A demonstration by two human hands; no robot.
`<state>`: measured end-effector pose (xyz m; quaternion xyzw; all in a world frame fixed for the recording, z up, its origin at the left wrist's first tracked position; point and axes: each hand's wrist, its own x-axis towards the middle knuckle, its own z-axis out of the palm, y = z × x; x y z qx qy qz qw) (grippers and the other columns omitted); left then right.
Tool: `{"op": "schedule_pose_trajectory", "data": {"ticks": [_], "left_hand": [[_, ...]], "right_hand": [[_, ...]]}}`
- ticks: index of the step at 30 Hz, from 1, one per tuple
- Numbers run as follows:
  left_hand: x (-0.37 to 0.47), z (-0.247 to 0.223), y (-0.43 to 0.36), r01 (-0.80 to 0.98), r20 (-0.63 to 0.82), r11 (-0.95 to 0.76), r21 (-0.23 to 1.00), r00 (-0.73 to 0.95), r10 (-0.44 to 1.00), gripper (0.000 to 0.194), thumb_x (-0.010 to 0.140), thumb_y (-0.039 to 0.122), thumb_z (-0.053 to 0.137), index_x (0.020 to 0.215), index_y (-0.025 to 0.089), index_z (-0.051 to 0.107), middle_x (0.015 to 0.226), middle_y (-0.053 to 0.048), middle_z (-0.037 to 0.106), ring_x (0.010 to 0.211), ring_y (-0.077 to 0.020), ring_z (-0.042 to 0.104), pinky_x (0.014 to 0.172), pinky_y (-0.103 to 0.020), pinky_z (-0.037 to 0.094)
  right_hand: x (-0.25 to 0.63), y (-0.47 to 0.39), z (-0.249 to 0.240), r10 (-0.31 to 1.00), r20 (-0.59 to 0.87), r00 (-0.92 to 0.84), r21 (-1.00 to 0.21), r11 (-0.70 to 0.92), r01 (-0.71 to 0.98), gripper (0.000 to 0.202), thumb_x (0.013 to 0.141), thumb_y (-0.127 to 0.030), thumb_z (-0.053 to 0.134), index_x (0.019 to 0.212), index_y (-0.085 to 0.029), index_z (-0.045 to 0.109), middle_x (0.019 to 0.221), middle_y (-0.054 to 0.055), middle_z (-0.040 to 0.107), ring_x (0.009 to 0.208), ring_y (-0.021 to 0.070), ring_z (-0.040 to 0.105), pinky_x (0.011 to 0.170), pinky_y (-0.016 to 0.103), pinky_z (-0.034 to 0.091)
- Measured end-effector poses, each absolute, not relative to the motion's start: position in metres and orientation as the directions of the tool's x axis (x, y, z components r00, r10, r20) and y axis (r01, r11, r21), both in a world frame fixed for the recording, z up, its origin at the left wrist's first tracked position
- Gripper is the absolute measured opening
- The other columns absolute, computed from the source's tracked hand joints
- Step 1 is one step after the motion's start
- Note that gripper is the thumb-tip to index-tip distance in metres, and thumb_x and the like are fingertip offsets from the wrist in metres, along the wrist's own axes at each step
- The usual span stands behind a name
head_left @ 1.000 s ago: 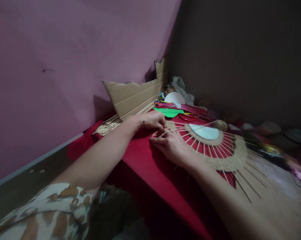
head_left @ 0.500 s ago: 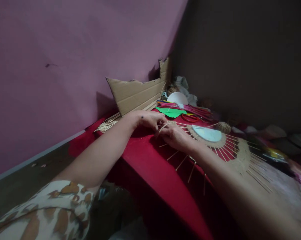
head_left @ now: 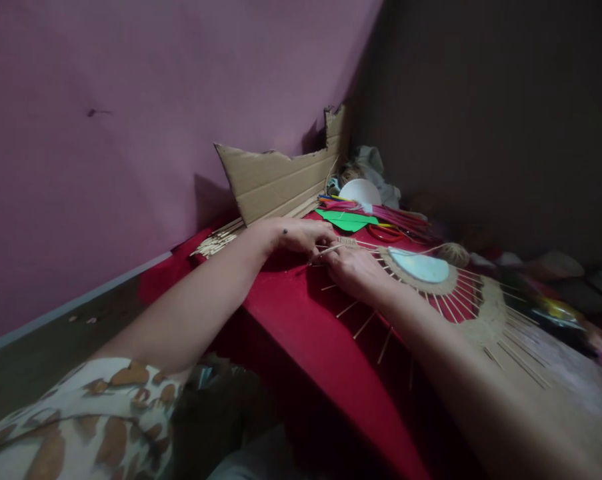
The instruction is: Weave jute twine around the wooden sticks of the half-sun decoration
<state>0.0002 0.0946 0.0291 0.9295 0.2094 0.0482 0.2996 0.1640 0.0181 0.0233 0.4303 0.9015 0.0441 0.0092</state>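
A half-round woven piece (head_left: 491, 313) lies flat, partly on the red-covered surface (head_left: 291, 320) and partly on a bare greyish-brown area towards the right. At its centre sits a pale blue half-disc (head_left: 421, 265), taken here as the middle of the clock, with twelve at the top of the view. A narrow tan band edges the half-disc from below, and thin sticks (head_left: 448, 308) fan out through it. A wider outer band of the same tan weave crosses the sticks, showing near nine and four o'clock; the right forearm covers the part between. Bare stick ends poke past it from four round to eight.

Both hands are at nine o'clock. The right hand (head_left: 355, 268) lies over the sticks, its grip closed on a tan cord (head_left: 325, 252) that spans the gap to the other hand. The left hand (head_left: 305, 237), farther out, has its grip closed on the woven piece's left edge; whether the fingertips pinch a stick or the cord is too small to tell.

A ball of twine (head_left: 453, 254) sits just beside the half-disc towards three o'clock. At ten lie red scissor handles (head_left: 385, 233) and, farther out, a green sheet (head_left: 348, 221). Pink strips (head_left: 398, 211) lie at eleven, with a white round object (head_left: 361, 192) between ten and eleven. A torn cardboard panel (head_left: 275, 180) stands at ten, farther off, near the purple wall (head_left: 105, 133). Well out at nine is a bundle of sticks (head_left: 218, 241). A patterned sleeve (head_left: 125, 413) covers the left upper arm at eight.
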Motion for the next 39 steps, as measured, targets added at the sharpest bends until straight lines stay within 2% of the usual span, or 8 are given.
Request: {"op": "schedule_pose_trajectory", "data": {"ticks": [4, 8, 14, 19, 25, 31, 34, 39], "left_hand": [[-0.009, 0.019, 0.080, 0.403, 0.077, -0.797, 0.450, 0.872, 0.484, 0.025, 0.079, 0.014, 0.058, 0.104, 0.018, 0.061, 0.106, -0.005, 0.058, 0.102, -0.0175, 0.051, 0.093, -0.026, 0.039], [-0.016, 0.002, 0.059, 0.523, 0.195, -0.758, 0.390, 0.757, 0.623, 0.034, 0.090, 0.020, 0.048, 0.124, 0.017, 0.049, 0.123, -0.011, 0.052, 0.116, -0.0197, 0.046, 0.101, -0.032, 0.036], [-0.013, -0.010, 0.030, 0.767, 0.294, -0.609, 0.200, 0.546, 0.784, 0.020, 0.090, 0.020, 0.045, 0.107, 0.012, 0.052, 0.113, -0.012, 0.052, 0.105, -0.0232, 0.046, 0.094, -0.037, 0.041], [-0.010, -0.006, 0.013, 0.840, 0.237, -0.533, 0.103, 0.500, 0.833, 0.013, 0.089, 0.015, 0.041, 0.092, 0.012, 0.053, 0.103, -0.013, 0.053, 0.095, -0.0236, 0.046, 0.088, -0.037, 0.042], [0.000, 0.005, 0.002, 0.863, 0.259, -0.500, 0.071, 0.468, 0.845, 0.016, 0.084, 0.020, 0.053, 0.097, 0.011, 0.053, 0.108, -0.015, 0.053, 0.101, -0.0279, 0.046, 0.090, -0.040, 0.042], [0.013, 0.016, -0.008, 0.883, 0.130, -0.469, -0.010, 0.467, 0.875, 0.020, 0.088, 0.013, 0.040, 0.104, 0.011, 0.053, 0.094, -0.014, 0.062, 0.090, -0.0260, 0.057, 0.080, -0.037, 0.046], [0.016, 0.019, -0.008, 0.881, 0.135, -0.472, -0.008, 0.469, 0.873, 0.024, 0.089, 0.011, 0.039, 0.109, 0.011, 0.052, 0.094, -0.014, 0.064, 0.089, -0.0252, 0.060, 0.078, -0.036, 0.047], [0.018, 0.019, -0.001, 0.874, 0.116, -0.465, 0.142, 0.452, 0.884, 0.022, 0.087, 0.015, 0.047, 0.108, 0.014, 0.055, 0.098, -0.012, 0.067, 0.093, -0.0247, 0.063, 0.079, -0.034, 0.049]], "right_hand": [[0.164, 0.019, 0.023, 0.777, 0.009, -0.630, 0.076, 0.628, 0.775, 0.028, 0.093, -0.014, 0.039, 0.103, -0.012, 0.065, 0.102, 0.014, 0.067, 0.086, 0.0207, 0.061, 0.070, 0.030, 0.041], [0.165, 0.022, 0.019, 0.771, 0.054, -0.635, 0.065, 0.632, 0.773, 0.027, 0.092, -0.013, 0.040, 0.104, -0.012, 0.064, 0.107, 0.016, 0.064, 0.090, 0.0216, 0.061, 0.076, 0.032, 0.043], [0.166, 0.021, 0.020, 0.769, 0.060, -0.636, 0.072, 0.632, 0.771, 0.023, 0.088, -0.010, 0.045, 0.099, -0.013, 0.065, 0.104, 0.013, 0.063, 0.090, 0.0199, 0.060, 0.077, 0.030, 0.043], [0.167, 0.024, 0.019, 0.766, 0.080, -0.638, 0.051, 0.636, 0.770, 0.022, 0.088, -0.009, 0.045, 0.093, -0.011, 0.066, 0.097, 0.012, 0.064, 0.086, 0.0193, 0.059, 0.077, 0.029, 0.042], [0.166, 0.028, 0.018, 0.759, 0.115, -0.641, 0.018, 0.644, 0.765, 0.022, 0.088, -0.011, 0.045, 0.091, -0.010, 0.066, 0.094, 0.014, 0.064, 0.083, 0.0200, 0.059, 0.074, 0.029, 0.041], [0.166, 0.032, 0.014, 0.755, 0.138, -0.641, 0.001, 0.647, 0.762, 0.020, 0.087, -0.009, 0.043, 0.087, -0.010, 0.064, 0.093, 0.014, 0.064, 0.083, 0.0199, 0.058, 0.074, 0.029, 0.041], [0.170, 0.034, 0.010, 0.748, 0.205, -0.632, -0.127, 0.660, 0.740, 0.017, 0.082, -0.006, 0.045, 0.081, -0.012, 0.061, 0.088, 0.011, 0.063, 0.084, 0.0186, 0.057, 0.075, 0.028, 0.041], [0.185, 0.027, 0.019, 0.742, 0.167, -0.650, -0.588, 0.604, 0.539, 0.012, 0.073, -0.011, 0.059, 0.084, -0.015, 0.058, 0.077, 0.000, 0.059, 0.071, 0.0140, 0.054, 0.067, 0.025, 0.042]]}}
